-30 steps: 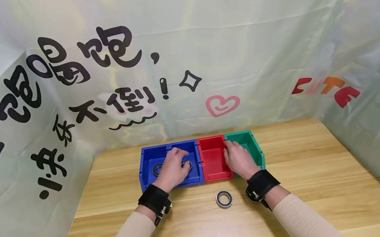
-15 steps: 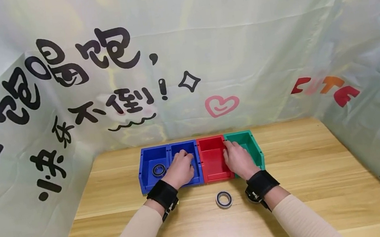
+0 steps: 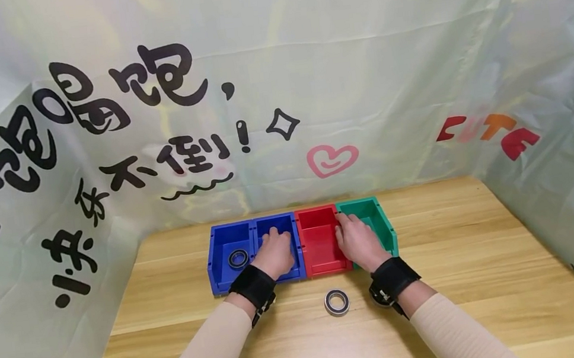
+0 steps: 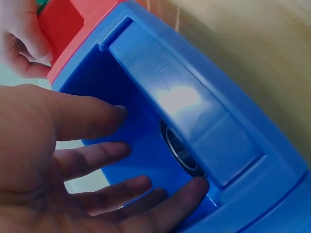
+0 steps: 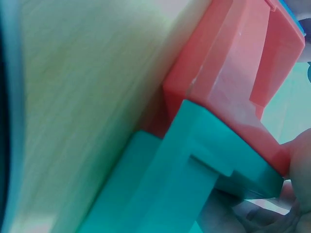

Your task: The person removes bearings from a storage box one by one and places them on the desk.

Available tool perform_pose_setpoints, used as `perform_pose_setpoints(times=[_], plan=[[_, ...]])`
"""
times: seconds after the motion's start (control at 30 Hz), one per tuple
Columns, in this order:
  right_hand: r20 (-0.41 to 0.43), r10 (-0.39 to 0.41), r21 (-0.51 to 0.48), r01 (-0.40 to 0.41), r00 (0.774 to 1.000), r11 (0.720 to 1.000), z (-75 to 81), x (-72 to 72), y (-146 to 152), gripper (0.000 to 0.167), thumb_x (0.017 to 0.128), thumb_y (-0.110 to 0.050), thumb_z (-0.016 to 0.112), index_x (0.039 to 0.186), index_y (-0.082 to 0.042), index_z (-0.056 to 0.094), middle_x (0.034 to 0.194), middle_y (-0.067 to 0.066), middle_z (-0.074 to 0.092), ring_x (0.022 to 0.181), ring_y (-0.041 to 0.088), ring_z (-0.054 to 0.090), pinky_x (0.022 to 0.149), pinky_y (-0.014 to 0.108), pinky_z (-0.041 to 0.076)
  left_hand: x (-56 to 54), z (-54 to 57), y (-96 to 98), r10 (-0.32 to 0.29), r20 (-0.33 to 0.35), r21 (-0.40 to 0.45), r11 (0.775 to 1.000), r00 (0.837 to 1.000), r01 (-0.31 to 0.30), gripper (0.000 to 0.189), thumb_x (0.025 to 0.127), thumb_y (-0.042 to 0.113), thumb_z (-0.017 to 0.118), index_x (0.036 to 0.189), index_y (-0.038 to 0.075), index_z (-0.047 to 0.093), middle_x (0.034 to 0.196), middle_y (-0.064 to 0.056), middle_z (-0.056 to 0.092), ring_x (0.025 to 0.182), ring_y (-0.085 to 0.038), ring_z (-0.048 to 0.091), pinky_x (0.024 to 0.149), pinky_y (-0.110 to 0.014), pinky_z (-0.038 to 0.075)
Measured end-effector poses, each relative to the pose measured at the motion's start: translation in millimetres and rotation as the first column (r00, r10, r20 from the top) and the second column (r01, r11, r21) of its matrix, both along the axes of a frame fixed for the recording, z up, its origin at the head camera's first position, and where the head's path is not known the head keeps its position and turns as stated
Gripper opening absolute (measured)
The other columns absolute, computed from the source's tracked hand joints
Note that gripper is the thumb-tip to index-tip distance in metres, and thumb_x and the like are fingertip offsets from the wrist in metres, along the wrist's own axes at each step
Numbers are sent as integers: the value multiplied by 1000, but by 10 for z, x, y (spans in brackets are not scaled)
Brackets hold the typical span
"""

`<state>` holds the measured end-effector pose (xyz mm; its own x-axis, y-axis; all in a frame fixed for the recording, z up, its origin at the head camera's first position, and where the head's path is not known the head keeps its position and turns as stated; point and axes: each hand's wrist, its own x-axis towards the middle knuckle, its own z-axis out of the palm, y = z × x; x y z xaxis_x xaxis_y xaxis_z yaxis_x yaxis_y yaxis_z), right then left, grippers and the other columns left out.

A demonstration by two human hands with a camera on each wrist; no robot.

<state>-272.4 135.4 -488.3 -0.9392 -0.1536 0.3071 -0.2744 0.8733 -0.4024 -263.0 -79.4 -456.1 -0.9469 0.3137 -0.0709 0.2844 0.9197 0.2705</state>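
Note:
My left hand [image 3: 275, 255] reaches into the right-hand blue bin [image 4: 214, 145], its fingers loosely bent and spread. In the left wrist view a ball bearing [image 4: 182, 151] lies in that bin against the front wall, one fingertip right at its edge. My right hand [image 3: 361, 244] pinches the adjoining walls of the red bin [image 3: 322, 249] and green bin [image 3: 390, 229], thumb on the red side, fingers on the green side. Another bearing [image 3: 230, 260] lies flat in the left-hand blue bin [image 3: 213, 265].
On the wooden table [image 3: 465, 276], a bearing [image 3: 328, 304] lies in front of the red bin. A further round piece [image 3: 378, 299] is mostly hidden under my right wrist strap [image 3: 397, 277]. A printed cloth [image 3: 389, 89] hangs behind the table.
My left hand has shifted right and lowered into the right-hand blue bin, covering its bearing in the head view and uncovering the left bin's bearing. The right hand keeps its hold.

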Motion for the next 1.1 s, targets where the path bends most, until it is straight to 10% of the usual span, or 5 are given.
perform_pose_setpoints(times=[1.1], plan=[[-12,11,7,-11,1000,1000,-2,6,-11,37,95,-16,58,127,1,54,106,20,60,85,33,63,73,45,55,-171,-162,68,97,73,-70,993,993,-92,25,81,2,70,106,3,67,117,-26,54,107,-46,50,94,-53,41]])
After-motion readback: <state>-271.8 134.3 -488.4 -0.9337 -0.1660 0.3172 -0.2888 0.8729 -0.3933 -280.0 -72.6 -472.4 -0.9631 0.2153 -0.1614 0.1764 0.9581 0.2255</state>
